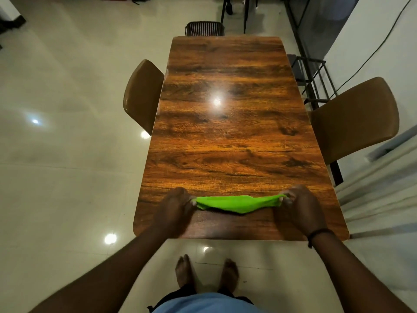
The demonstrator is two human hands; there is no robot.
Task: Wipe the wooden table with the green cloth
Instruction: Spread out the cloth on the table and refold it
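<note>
The green cloth (237,204) is lying near the near edge of the wooden table (225,123), stretched out in a long strip from left to right. The left hand (174,211) is pinching the left end of the cloth with its fingers pressed together. The right hand (301,205) is pinching the right end the same way. Both hands are pulling the cloth flat between them, and the middle of it is sagging down toward the table top. A dark band (319,233) is sitting on the right wrist.

A bright light is shining off the middle of the table. A brown chair (141,96) is standing at the left side of the table. Another brown chair (358,123) is standing at the right side. A dark chair (204,28) is waiting at the far end. Two bare feet (206,275) are standing on the shiny pale floor (67,109), just near the table.
</note>
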